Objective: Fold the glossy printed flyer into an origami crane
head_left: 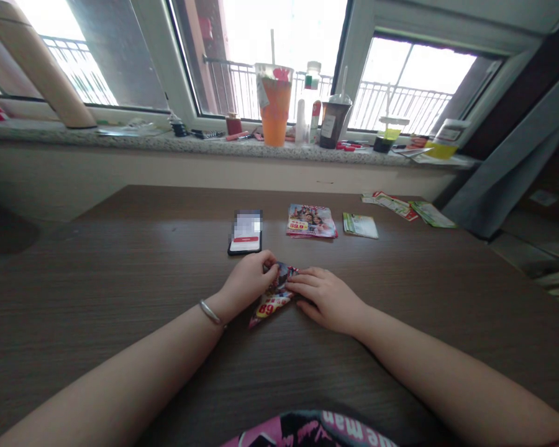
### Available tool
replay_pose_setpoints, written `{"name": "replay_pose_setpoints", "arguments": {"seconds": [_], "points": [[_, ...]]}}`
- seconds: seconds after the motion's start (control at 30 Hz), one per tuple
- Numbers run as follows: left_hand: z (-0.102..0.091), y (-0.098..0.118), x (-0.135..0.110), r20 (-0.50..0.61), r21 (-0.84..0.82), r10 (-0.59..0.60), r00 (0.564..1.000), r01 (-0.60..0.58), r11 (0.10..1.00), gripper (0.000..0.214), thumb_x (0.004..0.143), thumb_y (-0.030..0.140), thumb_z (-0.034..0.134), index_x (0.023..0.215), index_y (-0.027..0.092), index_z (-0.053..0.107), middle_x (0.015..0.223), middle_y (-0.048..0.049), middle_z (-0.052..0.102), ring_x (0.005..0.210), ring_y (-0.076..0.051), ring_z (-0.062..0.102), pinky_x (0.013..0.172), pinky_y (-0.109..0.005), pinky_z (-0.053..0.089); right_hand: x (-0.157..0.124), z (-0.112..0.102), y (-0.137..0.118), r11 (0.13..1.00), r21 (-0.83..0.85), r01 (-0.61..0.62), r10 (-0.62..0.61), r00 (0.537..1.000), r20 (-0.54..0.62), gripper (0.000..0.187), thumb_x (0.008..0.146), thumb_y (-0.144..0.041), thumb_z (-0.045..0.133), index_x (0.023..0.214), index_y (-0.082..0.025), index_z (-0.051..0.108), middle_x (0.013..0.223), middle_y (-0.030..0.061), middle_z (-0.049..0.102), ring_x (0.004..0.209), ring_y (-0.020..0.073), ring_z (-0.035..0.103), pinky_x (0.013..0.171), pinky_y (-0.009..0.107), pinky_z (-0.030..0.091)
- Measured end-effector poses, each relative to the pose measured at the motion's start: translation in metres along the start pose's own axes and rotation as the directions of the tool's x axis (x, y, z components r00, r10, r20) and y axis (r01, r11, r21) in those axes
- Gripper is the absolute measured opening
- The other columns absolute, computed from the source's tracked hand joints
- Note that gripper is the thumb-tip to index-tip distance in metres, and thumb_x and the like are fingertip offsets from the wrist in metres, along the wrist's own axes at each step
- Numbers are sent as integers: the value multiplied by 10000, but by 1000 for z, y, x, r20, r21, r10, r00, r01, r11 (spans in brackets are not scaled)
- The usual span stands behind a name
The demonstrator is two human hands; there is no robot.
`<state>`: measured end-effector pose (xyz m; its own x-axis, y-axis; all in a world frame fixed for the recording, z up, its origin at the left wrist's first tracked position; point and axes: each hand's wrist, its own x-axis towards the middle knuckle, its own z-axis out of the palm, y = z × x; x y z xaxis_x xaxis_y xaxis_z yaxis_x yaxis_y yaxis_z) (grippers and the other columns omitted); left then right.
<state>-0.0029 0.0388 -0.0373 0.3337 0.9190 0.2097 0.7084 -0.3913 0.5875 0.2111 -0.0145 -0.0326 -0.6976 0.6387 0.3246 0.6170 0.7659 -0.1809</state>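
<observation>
A colourful printed flyer point(274, 300), folded to a triangle, lies on the brown table in front of me. My left hand point(256, 273) has its fingers curled on the flyer's upper left edge, thumb and fingertips pressed together on the paper. From the other side, my right hand point(323, 295) rests on the flyer's right edge with fingers stretched out and lying flat. Part of the paper is hidden under the fingers. Just beyond my left hand is a phone point(246, 234) with its screen lit. A stack of similar flyers point(311, 221) sits farther back.
To the right of the flyers lies a small stack of green-and-white cards point(360, 225). Several more cards point(400, 208) are spread at the table's back right. Along the windowsill point(242, 148) stand a large orange drink cup point(274, 105), a dark cup point(335, 121), bottles and pens.
</observation>
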Motion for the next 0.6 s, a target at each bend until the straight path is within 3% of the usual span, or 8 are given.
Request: {"name": "replay_pose_setpoints", "arguments": {"seconds": [0.17,0.5,0.6], "points": [[1,-3,3,23,49,25,999,-26,998,154,835,254,513,875,181,643,823,-33,689,766,-177,626,662,-261,444,-1,2,4,1000,12,8,-8,1000,16,381,909,-269,515,1279,-206,576,1318,68,595,1219,240,516,1068,441,387],[-1,-4,4,14,182,92,996,-93,979,111,805,227,539,747,181,621,806,-52,636,796,-206,586,725,-310,434,-1,2,5,998,31,-46,43,995,89,398,916,-289,504,1306,-221,553,1376,54,549,1305,239,440,1150,529,237],[1,-7,4,17,191,94,995,-96,977,109,813,232,539,819,187,638,844,-48,651,810,-202,592,728,-306,443,-2,2,5,998,23,-57,55,994,98,416,911,-306,511,1317,-221,546,1395,52,531,1350,256,378,1147,529,246]]}}
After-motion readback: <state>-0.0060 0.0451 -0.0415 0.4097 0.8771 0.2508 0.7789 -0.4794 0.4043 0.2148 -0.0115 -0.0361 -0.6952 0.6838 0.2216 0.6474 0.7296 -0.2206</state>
